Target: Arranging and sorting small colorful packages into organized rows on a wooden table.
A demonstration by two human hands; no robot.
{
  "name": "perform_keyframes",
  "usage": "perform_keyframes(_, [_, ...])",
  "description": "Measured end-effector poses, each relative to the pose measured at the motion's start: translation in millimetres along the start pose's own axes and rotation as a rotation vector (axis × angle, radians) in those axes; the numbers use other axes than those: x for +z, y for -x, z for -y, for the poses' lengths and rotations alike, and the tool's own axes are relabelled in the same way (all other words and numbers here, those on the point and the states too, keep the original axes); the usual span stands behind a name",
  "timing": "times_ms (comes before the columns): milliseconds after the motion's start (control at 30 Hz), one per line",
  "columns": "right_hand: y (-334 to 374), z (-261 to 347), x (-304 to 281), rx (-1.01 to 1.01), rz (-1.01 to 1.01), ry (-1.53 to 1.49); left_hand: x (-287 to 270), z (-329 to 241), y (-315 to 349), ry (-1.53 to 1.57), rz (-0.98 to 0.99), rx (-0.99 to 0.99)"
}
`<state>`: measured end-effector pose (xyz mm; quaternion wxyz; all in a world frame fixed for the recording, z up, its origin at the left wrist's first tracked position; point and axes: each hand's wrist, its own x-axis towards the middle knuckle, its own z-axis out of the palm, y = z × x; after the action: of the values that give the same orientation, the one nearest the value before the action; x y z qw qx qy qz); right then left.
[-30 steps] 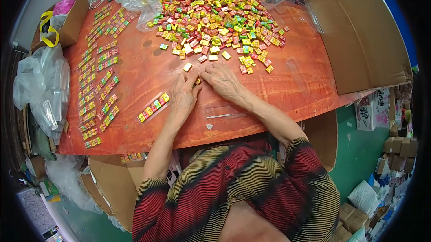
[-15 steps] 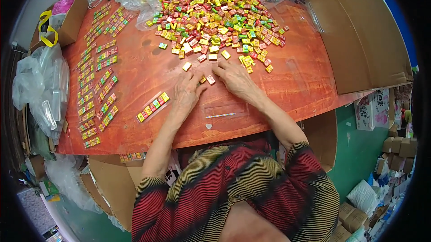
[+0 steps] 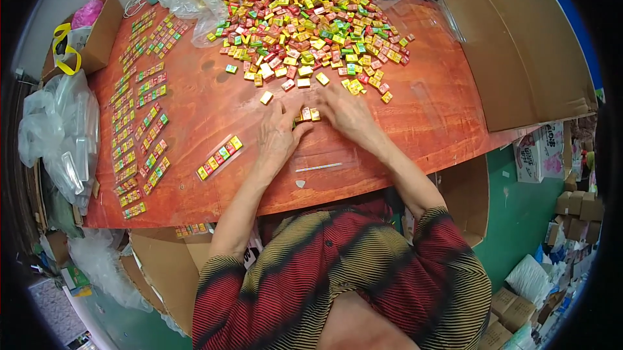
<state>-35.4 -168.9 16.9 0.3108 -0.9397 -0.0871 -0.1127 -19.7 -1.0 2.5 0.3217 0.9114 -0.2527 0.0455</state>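
Near the middle of the table, my left hand (image 3: 278,131) curls its thumb and fingers around the left end of a short row of small coloured boxes (image 3: 307,115). To the right of that row is my right hand (image 3: 348,115), its fingers bent toward the boxes and smeared by motion. Just beyond the hands lie single loose boxes, among them a yellow one (image 3: 267,97). A large heap of red, yellow and green boxes (image 3: 305,25) spreads over the far side. Left of my left forearm, a clear strip tray (image 3: 220,157) holds a row of the same boxes.
Several filled strips (image 3: 154,129) lie in columns at the table's left. Clear plastic trays in a bag (image 3: 61,136) hang by the left edge. An empty clear tray (image 3: 318,168) lies near the front edge. A big cardboard box (image 3: 519,45) stands at the right.
Another box now stands in the row between my hands. My right hand has lifted slightly and its fingers have moved. The whole view has shifted a little.
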Motion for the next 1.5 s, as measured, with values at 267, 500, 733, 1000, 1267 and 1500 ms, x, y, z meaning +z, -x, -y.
perform_keyframes(267, [-39,-32,16,-0.143,-0.041,0.263,9,-5,-7,-0.074,-0.033,0.032])
perform_keyframes(500, [-9,-18,8,0.013,0.066,0.254,7,-4,-6,-0.067,-0.044,0.041])
perform_keyframes(733, [10,-8,-19,0.029,0.057,0.150,6,-4,-5,-0.086,-0.058,0.048])
perform_keyframes(1000, [31,-10,2,0.009,0.015,0.166,7,-4,-5,-0.089,-0.062,0.037])
perform_keyframes(1267, [1,-24,4,0.019,0.060,0.314,3,7,-13,-0.113,-0.025,0.095])
perform_keyframes(1500, [17,-26,-5,-0.031,0.129,0.261,1,7,-6,-0.098,-0.007,0.129])
